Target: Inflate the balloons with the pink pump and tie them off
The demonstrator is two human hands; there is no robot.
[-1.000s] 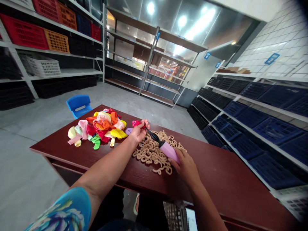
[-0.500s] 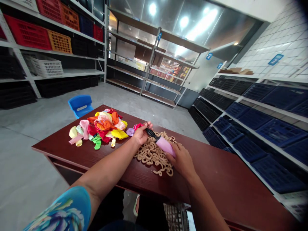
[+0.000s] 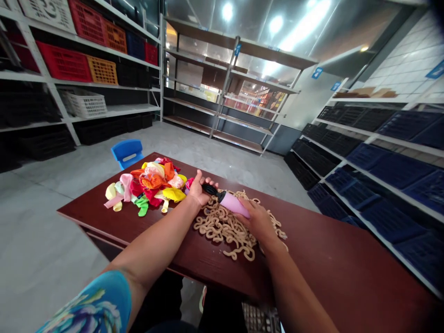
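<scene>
My left hand point(image 3: 198, 188) is closed around the black nozzle end of a balloon pump, with a bit of pink balloon point(image 3: 189, 183) pinched at its fingers. My right hand point(image 3: 255, 220) grips the pump's lilac barrel point(image 3: 233, 204), pushed in close to the nozzle. Both hands rest over a heap of tan curly clips point(image 3: 225, 226) on the dark red table point(image 3: 322, 259). A pile of limp balloons in several colours point(image 3: 149, 184) lies just left of my left hand.
A blue plastic chair point(image 3: 126, 152) stands behind the table's far left corner. Metal shelving with red, orange, white and black crates point(image 3: 69, 64) lines the left wall; shelves of dark blue crates point(image 3: 388, 162) line the right. A grey concrete floor point(image 3: 41, 240) surrounds the table.
My right hand has pushed the lilac barrel toward my left hand, shortening the pump. The camera has tipped slightly, shifting the scene right.
</scene>
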